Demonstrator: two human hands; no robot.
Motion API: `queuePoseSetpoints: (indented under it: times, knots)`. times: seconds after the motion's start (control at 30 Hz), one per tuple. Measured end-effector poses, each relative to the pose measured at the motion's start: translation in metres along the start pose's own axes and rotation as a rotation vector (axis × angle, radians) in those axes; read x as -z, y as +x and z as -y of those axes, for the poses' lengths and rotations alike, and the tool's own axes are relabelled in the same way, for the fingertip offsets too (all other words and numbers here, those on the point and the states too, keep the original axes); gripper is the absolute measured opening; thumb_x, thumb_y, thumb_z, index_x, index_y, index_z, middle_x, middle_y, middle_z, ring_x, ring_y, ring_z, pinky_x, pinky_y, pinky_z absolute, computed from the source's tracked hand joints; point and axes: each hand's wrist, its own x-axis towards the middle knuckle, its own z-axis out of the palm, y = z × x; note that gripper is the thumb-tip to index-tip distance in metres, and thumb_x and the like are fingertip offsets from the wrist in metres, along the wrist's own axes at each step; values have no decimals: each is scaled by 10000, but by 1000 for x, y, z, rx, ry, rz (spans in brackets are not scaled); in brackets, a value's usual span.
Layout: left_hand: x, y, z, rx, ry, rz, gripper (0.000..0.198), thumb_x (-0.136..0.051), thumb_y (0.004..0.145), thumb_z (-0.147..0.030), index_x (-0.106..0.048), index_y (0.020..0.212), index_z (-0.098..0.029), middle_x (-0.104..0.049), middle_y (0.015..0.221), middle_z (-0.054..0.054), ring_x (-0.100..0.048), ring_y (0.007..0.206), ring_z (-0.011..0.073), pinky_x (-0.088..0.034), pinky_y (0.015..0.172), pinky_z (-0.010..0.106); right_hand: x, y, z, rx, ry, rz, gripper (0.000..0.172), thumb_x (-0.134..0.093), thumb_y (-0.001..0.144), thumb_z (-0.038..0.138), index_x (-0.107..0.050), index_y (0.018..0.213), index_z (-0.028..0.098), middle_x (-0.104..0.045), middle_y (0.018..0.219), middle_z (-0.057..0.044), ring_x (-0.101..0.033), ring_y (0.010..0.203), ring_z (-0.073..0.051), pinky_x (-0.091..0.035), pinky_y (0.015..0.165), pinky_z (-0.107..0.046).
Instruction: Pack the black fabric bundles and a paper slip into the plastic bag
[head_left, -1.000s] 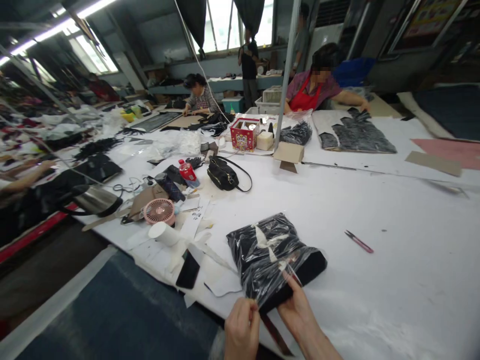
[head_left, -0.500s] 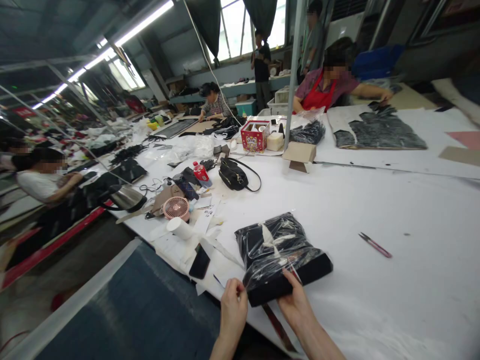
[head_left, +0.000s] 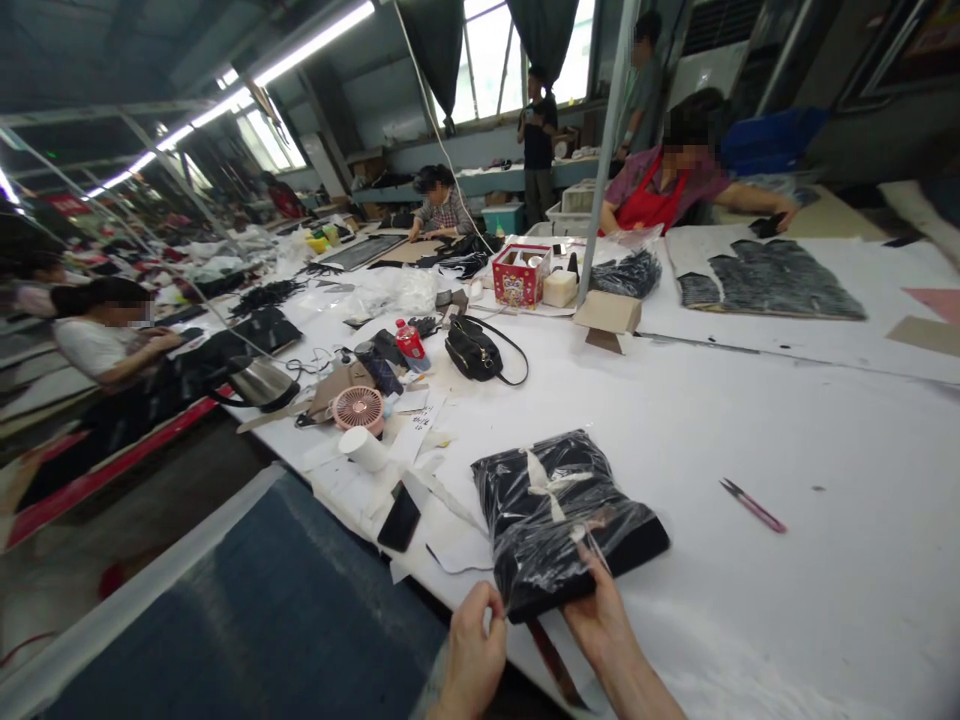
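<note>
A bundle of folded black fabric [head_left: 637, 538], tied with a whitish strip [head_left: 547, 485], lies at the near edge of the white table. Clear plastic wrap [head_left: 529, 560] covers its top and part of its near side. My right hand [head_left: 600, 615] grips the bundle from the near side, thumb on top and the other fingers underneath, mostly hidden. At the bundle's near left corner, my left hand [head_left: 480, 635] is closed in a pinch on the edge of the plastic wrap.
Pink-handled thread snips [head_left: 754, 505] lie to the right. On the left are a phone [head_left: 399, 518], a white roll [head_left: 364, 449], a pink fan [head_left: 358, 410] and a red-labelled bottle [head_left: 409, 343]. A black handbag [head_left: 474, 350] sits farther back. Several people work at surrounding tables.
My left hand has moved a little right and down, and the plastic wrap now reaches lower over the bundle's near side. The right hand keeps its hold. The view has shifted slightly.
</note>
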Motion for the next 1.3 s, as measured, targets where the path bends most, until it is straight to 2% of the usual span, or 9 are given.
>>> queuePoseSetpoints:
  times: [0.3,0.57,0.7,0.77,0.87,0.93,1.03,1.1,1.3]
  knots:
    - [-4,-1,-10,-44,-54,-24,185,-396,638,-21,-439,656,-200,-497,639,-23,-485,623,132,-331,599,229,-2,-4,-1,-95,43,42,299,-759,714,270,-673,1000,249,-718,961,19,-647,933,-187,-527,855,-364]
    - [0,-2,-13,-123,10,189,213,-395,544,-8,-456,622,-197,-523,624,-25,-527,631,131,-372,601,221,-15,14,-17,58,-72,18,345,-806,649,325,-684,958,229,-719,877,29,-648,841,-166,-528,798,-301]
    - [10,17,-34,-349,176,112,457,-503,594,-92,-608,1027,-191,-642,1042,79,-590,987,242,-458,874,333,-15,6,-17,50,-125,119,390,-786,655,455,-705,943,205,-718,961,-27,-641,928,-225,-509,863,-370]
    - [5,37,-53,-473,253,72,649,-586,662,-178,-501,1305,-200,-521,1335,115,-483,1211,291,-387,1022,402,-15,3,-17,64,-135,145,430,-786,638,483,-712,958,206,-711,1007,-41,-626,987,-242,-492,895,-369]
    - [-21,73,-87,-499,329,120,792,-646,714,-282,-349,1445,-221,-380,1477,115,-389,1310,309,-331,1073,430,-16,5,-18,136,-116,232,483,-809,578,488,-714,980,238,-690,1077,-37,-581,1096,-253,-467,936,-353]
    - [-43,98,-106,-436,360,194,741,-670,723,-329,-412,1407,-210,-468,1402,135,-468,1234,317,-381,1013,428,-15,11,-21,148,-64,261,470,-810,553,504,-713,941,256,-694,1042,-27,-580,1093,-255,-474,923,-366]
    - [-71,130,-124,-389,403,292,372,-640,789,-355,-619,1130,-207,-646,1091,105,-615,969,280,-458,820,365,-13,22,-23,159,-10,194,461,-802,564,508,-695,931,250,-704,948,-23,-608,1024,-264,-501,857,-395]
    - [-83,145,-130,-431,412,318,150,-552,865,-288,-638,958,-208,-670,934,67,-641,848,238,-448,723,310,-10,28,-23,189,11,134,463,-811,564,475,-679,940,238,-705,921,-22,-617,1004,-268,-505,834,-392]
    - [-93,151,-147,-619,433,397,245,-383,931,-162,-617,898,-230,-683,790,28,-655,768,189,-407,656,258,0,44,-15,224,-119,67,368,-788,544,429,-634,808,224,-691,852,-27,-615,986,-290,-505,802,-386]
